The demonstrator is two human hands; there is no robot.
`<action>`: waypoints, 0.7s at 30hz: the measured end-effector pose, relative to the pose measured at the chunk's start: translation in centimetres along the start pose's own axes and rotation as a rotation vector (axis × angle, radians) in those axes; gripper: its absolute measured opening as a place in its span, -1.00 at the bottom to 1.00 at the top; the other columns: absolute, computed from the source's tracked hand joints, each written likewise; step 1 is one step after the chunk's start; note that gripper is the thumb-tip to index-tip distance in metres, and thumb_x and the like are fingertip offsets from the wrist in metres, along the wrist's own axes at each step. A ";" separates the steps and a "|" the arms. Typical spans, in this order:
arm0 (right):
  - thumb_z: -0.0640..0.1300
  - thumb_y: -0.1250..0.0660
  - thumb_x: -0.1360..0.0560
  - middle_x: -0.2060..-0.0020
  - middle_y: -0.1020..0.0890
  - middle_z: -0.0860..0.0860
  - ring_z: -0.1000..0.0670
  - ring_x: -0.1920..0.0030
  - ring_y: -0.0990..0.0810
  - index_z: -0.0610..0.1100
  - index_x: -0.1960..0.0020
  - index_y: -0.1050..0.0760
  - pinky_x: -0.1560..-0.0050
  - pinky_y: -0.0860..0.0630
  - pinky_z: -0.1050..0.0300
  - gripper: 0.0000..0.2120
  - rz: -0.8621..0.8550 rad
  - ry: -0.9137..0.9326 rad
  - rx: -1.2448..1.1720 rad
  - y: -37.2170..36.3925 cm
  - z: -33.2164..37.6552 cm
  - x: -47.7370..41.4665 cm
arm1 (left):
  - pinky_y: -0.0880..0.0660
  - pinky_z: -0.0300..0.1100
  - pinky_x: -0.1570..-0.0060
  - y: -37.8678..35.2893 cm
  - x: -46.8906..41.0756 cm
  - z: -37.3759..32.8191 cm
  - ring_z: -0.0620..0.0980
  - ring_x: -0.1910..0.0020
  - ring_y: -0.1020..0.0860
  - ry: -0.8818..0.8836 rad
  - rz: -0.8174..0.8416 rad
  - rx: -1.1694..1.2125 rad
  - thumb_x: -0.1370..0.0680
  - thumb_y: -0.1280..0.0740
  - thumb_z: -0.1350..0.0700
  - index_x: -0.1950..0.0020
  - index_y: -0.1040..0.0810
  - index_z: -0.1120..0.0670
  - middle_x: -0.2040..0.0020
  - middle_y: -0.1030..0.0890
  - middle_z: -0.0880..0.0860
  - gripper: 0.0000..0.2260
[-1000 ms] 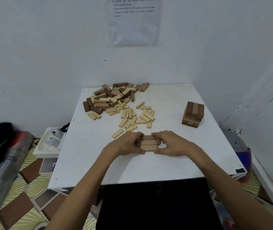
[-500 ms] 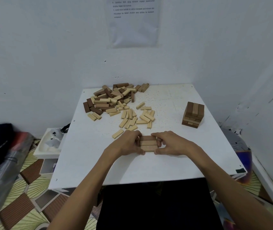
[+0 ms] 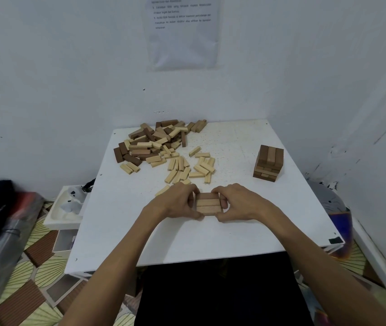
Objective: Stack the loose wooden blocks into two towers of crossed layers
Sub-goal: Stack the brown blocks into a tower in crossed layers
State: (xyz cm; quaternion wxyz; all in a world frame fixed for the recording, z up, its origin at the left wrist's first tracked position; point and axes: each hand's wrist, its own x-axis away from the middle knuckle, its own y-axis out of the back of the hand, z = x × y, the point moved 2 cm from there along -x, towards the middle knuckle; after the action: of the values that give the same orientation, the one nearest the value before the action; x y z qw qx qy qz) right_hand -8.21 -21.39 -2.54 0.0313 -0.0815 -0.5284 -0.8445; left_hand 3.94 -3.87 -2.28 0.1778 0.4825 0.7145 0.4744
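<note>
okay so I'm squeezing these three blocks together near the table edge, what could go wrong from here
1. Both hands, left hand and right hand, press the three-block layer from its ends; uneven pressure could skew it, so later layers lean.
2. The loose blocks lie just behind the left hand; reaching back could scatter them.
3. The finished tower stands by the right side of the table, where a forearm could knock it.

Both forearms reach forward, converging at centre; left hand [image 3: 177, 201] and right hand [image 3: 239, 201] face each other, fingers curled inward, thumbs low, clamping from opposite sides
</note>
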 end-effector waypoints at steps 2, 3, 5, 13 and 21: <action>0.13 -0.48 -0.33 0.10 -0.55 0.12 0.08 0.03 -0.46 0.02 -0.39 -0.43 0.01 -0.54 0.06 -0.34 -0.033 -0.010 0.010 0.9 -0.1 0.2 | -0.47 -0.18 0.23 0.7 -0.4 -0.3 -0.14 0.24 -0.51 -0.025 -0.028 -0.013 -0.33 -0.59 -0.18 -0.22 -0.55 0.02 0.20 -0.59 -0.07 -0.43; 0.14 -0.48 -0.33 0.08 -0.55 0.12 0.07 0.01 -0.46 0.03 -0.38 -0.43 0.01 -0.53 0.06 -0.34 -0.051 -0.014 0.009 1.6 -0.2 0.3 | -0.44 -0.18 0.24 1.2 -0.7 -0.5 -0.14 0.24 -0.50 -0.044 -0.048 -0.024 -0.34 -0.58 -0.19 -0.24 -0.55 0.01 0.21 -0.58 -0.09 -0.44; 0.17 -0.47 -0.33 0.09 -0.53 0.14 0.07 0.00 -0.46 0.06 -0.37 -0.42 0.00 -0.54 0.03 -0.36 -0.091 -0.025 0.017 3.1 -0.5 0.6 | -0.41 -0.18 0.23 2.4 -1.3 -1.2 -0.14 0.23 -0.48 -0.088 -0.094 -0.046 -0.35 -0.56 -0.20 -0.25 -0.55 -0.02 0.21 -0.56 -0.11 -0.45; 0.22 -0.46 -0.32 0.06 -0.43 0.19 0.12 0.01 -0.41 0.11 -0.28 -0.43 -0.02 -0.45 0.07 -0.42 -0.263 -0.065 0.116 9.9 -2.1 1.6 | -0.41 -0.13 0.21 7.0 -5.8 -5.3 -0.17 0.18 -0.46 -0.224 -0.177 -0.132 -0.32 -0.50 -0.28 -0.20 -0.55 -0.10 0.14 -0.51 -0.13 -0.47; 0.23 -0.46 -0.29 -0.07 -0.41 0.15 0.12 -0.09 -0.38 0.06 -0.33 -0.45 -0.11 -0.53 -0.01 -0.34 -0.310 -0.151 0.121 13.6 -6.0 2.4 | -0.41 -0.15 0.21 8.2 -11.5 -9.1 -0.14 0.15 -0.46 -0.280 -0.168 -0.202 -0.34 -0.49 -0.31 -0.18 -0.52 -0.16 0.12 -0.52 -0.13 -0.51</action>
State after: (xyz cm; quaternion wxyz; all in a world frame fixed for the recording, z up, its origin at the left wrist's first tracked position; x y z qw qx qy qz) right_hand -9.34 -32.68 7.36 -0.1344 -0.0602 -0.5853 -0.7973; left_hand 7.14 -17.62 6.77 0.3621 0.4624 0.6691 0.4554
